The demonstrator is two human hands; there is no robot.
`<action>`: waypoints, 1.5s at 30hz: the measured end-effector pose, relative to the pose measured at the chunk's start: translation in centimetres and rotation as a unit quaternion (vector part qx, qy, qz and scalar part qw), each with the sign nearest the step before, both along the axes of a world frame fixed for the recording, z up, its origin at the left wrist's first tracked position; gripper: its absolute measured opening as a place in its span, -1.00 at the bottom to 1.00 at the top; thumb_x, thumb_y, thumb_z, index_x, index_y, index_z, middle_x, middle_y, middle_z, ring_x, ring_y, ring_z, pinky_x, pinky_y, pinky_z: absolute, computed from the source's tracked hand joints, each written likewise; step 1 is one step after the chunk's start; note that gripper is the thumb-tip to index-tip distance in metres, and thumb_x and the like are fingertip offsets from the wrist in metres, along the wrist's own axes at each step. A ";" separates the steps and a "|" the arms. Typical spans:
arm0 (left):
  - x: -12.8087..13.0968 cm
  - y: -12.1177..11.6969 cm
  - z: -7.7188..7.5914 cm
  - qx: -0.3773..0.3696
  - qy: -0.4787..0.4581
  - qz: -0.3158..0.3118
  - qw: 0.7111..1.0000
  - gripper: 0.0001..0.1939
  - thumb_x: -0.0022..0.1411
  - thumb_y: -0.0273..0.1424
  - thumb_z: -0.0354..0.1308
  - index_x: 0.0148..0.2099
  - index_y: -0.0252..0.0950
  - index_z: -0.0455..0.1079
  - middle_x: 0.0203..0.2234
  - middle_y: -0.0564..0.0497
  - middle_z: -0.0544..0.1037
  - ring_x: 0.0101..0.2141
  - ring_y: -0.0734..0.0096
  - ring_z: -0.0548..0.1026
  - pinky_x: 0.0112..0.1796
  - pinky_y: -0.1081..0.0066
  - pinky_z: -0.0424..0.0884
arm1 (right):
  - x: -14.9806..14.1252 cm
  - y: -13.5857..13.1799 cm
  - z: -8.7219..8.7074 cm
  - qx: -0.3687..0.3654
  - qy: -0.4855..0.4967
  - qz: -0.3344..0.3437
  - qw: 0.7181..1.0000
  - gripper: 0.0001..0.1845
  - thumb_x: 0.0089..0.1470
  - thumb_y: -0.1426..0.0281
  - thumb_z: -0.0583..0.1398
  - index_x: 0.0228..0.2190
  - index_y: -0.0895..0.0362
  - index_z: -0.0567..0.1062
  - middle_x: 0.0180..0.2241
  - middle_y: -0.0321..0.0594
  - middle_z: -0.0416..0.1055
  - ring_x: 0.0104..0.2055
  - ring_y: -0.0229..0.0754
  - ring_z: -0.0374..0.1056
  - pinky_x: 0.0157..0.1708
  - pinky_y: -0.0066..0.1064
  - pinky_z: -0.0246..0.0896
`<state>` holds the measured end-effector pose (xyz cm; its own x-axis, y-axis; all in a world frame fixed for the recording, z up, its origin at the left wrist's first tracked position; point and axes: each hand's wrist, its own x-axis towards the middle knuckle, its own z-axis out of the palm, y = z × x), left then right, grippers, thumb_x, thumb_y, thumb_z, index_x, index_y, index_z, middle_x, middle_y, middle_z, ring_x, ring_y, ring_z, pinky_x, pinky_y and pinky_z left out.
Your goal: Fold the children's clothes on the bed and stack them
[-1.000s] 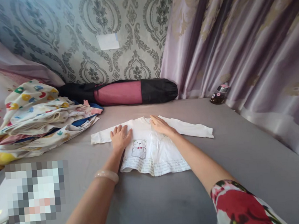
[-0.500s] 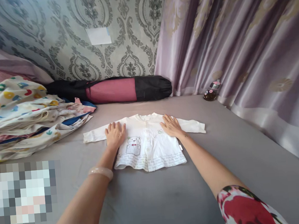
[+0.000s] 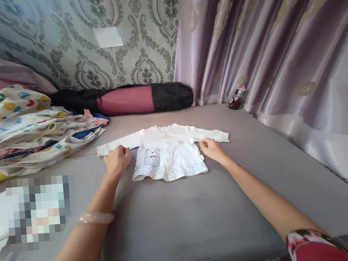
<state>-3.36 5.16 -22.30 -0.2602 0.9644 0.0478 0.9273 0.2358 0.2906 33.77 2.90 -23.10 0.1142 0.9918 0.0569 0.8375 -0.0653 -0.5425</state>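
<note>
The bed [image 3: 181, 226] is flat under smooth grey cloth; a small white shirt [image 3: 150, 139] lies spread toward its far edge, thin, soft, probably light and limp, best taken at shoulders or cuffs. The left grip [image 3: 116, 161] and right grip [image 3: 214, 150] curl beside its sleeves; whether they pinch cloth, I cannot tell. A line-drawn bear [image 3: 153, 157] decorates the front.

grey sheet [image 3: 175, 223] beneath shirt [image 3: 180, 158], clothes [image 3: 41, 127], bag [image 3: 125, 101], bottle [image 3: 235, 102]

Coarse pixelation obscures the object [image 3: 40, 209] at lower left.
</note>
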 end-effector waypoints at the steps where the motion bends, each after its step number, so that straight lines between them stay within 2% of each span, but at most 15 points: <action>1: -0.1 -0.6 0.2 -0.035 -0.016 -0.008 0.999 -0.69 0.29 -0.23 -0.06 -0.23 -0.31 0.42 -0.26 -0.19 0.56 -0.15 0.02 0.48 -0.12 0.15 0.30 | -0.1 -0.9 -0.1 -0.017 -0.014 0.006 1.000 -0.75 0.16 0.34 0.06 -0.36 0.14 0.52 -0.31 -0.16 0.56 -0.24 -0.16 0.44 -0.29 -0.46 0.15; 5: 0.3 -3.2 0.2 -0.089 -0.061 -0.018 0.994 -0.69 0.21 -0.15 -0.01 -0.31 -0.26 0.43 -0.32 -0.13 0.59 -0.25 0.12 0.52 -0.29 0.35 0.31 | -1.3 -3.8 -0.1 -0.034 -0.059 0.000 0.998 -0.73 0.19 0.29 0.06 -0.34 0.13 0.51 -0.31 -0.13 0.56 -0.23 -0.11 0.44 -0.31 -0.43 0.09; 9: 1.0 -5.2 -0.1 -0.066 -0.085 -0.016 0.994 -0.68 0.20 -0.13 -0.01 -0.30 -0.26 0.41 -0.36 -0.10 0.59 -0.28 0.17 0.52 -0.35 0.40 0.29 | -2.5 -5.8 0.3 -0.056 -0.075 -0.020 0.995 -0.74 0.21 0.24 0.05 -0.22 0.08 0.48 -0.34 -0.17 0.55 -0.28 -0.10 0.43 -0.39 -0.43 0.03; 14: 1.5 -6.4 -0.2 -0.055 -0.150 -0.023 0.987 -0.67 0.16 -0.11 0.03 -0.27 -0.28 0.38 -0.48 -0.06 0.55 -0.36 0.20 0.51 -0.38 0.40 0.29 | -2.8 -6.8 0.4 -0.061 -0.058 -0.022 0.996 -0.70 0.21 0.25 0.05 -0.08 0.09 0.40 -0.40 -0.23 0.51 -0.34 -0.13 0.40 -0.42 -0.44 0.01; 19: 1.4 -6.8 -0.5 -0.035 -0.269 -0.046 0.961 -0.52 0.06 -0.03 0.11 -0.12 -0.30 0.34 -0.54 0.04 0.48 -0.50 0.32 0.44 -0.47 0.42 0.26 | -2.8 -6.9 0.5 -0.064 -0.051 -0.004 0.997 -0.64 0.19 0.27 0.06 0.01 0.07 0.36 -0.40 -0.27 0.49 -0.36 -0.15 0.39 -0.44 -0.44 0.00; 21: 1.0 -6.8 -0.4 -0.014 -0.258 -0.059 0.964 -0.50 0.08 -0.04 0.10 -0.05 -0.30 0.32 -0.54 0.07 0.46 -0.52 0.35 0.40 -0.48 0.43 0.24 | -2.8 -7.0 0.8 -0.066 -0.067 0.006 0.996 -0.61 0.20 0.28 0.05 0.05 0.05 0.35 -0.40 -0.27 0.49 -0.37 -0.15 0.39 -0.45 -0.43 0.00; 24: 0.5 -6.9 0.0 0.005 -0.172 -0.076 0.982 -0.52 0.15 -0.08 0.04 0.05 -0.23 0.30 -0.48 0.07 0.46 -0.46 0.35 0.41 -0.42 0.43 0.24 | -2.7 -7.1 1.2 -0.072 -0.095 0.016 0.993 -0.58 0.22 0.29 0.04 0.10 -0.01 0.34 -0.34 -0.25 0.52 -0.31 -0.11 0.43 -0.41 -0.41 0.04; 28: -0.1 -7.0 0.1 -0.043 -0.106 -0.129 0.985 -0.57 0.23 -0.11 -0.04 0.07 -0.15 0.35 -0.53 0.10 0.40 -0.45 0.34 0.42 -0.38 0.42 0.24 | -2.5 -7.3 1.1 -0.057 -0.115 0.051 0.990 -0.61 0.25 0.31 0.00 0.07 -0.06 0.40 -0.08 -0.22 0.51 -0.10 -0.05 0.43 -0.30 -0.37 0.13; 31: -0.6 -6.9 -0.4 -0.071 -0.087 -0.154 0.982 -0.56 0.27 -0.11 -0.08 0.09 -0.12 0.37 -0.55 0.09 0.39 -0.46 0.32 0.42 -0.39 0.41 0.26 | -2.2 -7.6 0.8 -0.043 -0.127 0.070 0.989 -0.61 0.26 0.34 -0.01 0.04 -0.06 0.43 -0.05 -0.24 0.49 -0.07 -0.06 0.42 -0.25 -0.35 0.17; 33: -0.8 -6.9 -0.8 -0.041 -0.064 -0.166 0.983 -0.58 0.27 -0.12 -0.06 0.06 -0.15 0.40 -0.49 0.04 0.43 -0.43 0.29 0.45 -0.37 0.37 0.31 | -2.2 -7.7 0.9 -0.032 -0.159 0.070 0.984 -0.61 0.26 0.35 -0.01 0.04 -0.04 0.44 -0.12 -0.20 0.49 -0.15 -0.07 0.44 -0.27 -0.34 0.20; 35: -0.6 -6.8 -1.1 0.045 -0.027 -0.184 0.982 -0.61 0.28 -0.15 -0.04 -0.01 -0.20 0.45 -0.37 -0.05 0.47 -0.34 0.23 0.47 -0.27 0.29 0.37 | -2.3 -7.7 1.4 0.002 -0.211 0.081 0.974 -0.63 0.24 0.37 0.00 -0.02 0.02 0.49 -0.15 -0.12 0.46 -0.19 -0.05 0.42 -0.24 -0.28 0.22; 38: 1.2 -6.9 -1.5 0.166 -0.010 -0.259 0.951 -0.63 0.34 -0.19 -0.08 -0.02 -0.25 0.44 -0.14 -0.15 0.49 -0.13 0.16 0.47 -0.07 0.19 0.39 | -3.4 -7.2 2.1 0.077 -0.246 0.153 0.954 -0.62 0.22 0.45 -0.02 -0.05 0.10 0.50 0.00 0.00 0.39 0.00 0.03 0.33 -0.04 -0.14 0.20; 41: 4.0 -7.2 -2.3 0.180 -0.012 -0.361 0.915 -0.60 0.40 -0.23 -0.13 0.13 -0.27 0.34 0.10 -0.18 0.42 0.14 0.15 0.33 0.11 0.16 0.30 | -5.5 -6.1 1.7 0.086 -0.200 0.268 0.938 -0.51 0.26 0.39 -0.08 0.17 0.12 0.31 0.25 -0.04 0.17 0.29 0.01 0.03 0.22 -0.07 -0.02; 43: 5.6 -7.5 -3.2 0.155 0.021 -0.384 0.910 -0.54 0.41 -0.22 -0.16 0.21 -0.30 0.27 0.19 -0.18 0.34 0.25 0.11 0.20 0.18 0.09 0.21 | -7.0 -4.9 0.7 0.042 -0.172 0.310 0.934 -0.43 0.30 0.27 -0.14 0.27 0.17 0.14 0.34 -0.07 -0.01 0.38 -0.05 -0.17 0.31 -0.10 -0.20; 45: 6.5 -7.9 -4.0 0.120 0.054 -0.382 0.915 -0.48 0.42 -0.19 -0.21 0.28 -0.33 0.19 0.25 -0.19 0.27 0.28 0.10 0.14 0.21 0.04 0.16 | -8.2 -3.4 -0.5 -0.003 -0.163 0.311 0.936 -0.35 0.31 0.19 -0.20 0.31 0.23 0.04 0.37 -0.04 -0.16 0.41 -0.07 -0.28 0.34 -0.11 -0.31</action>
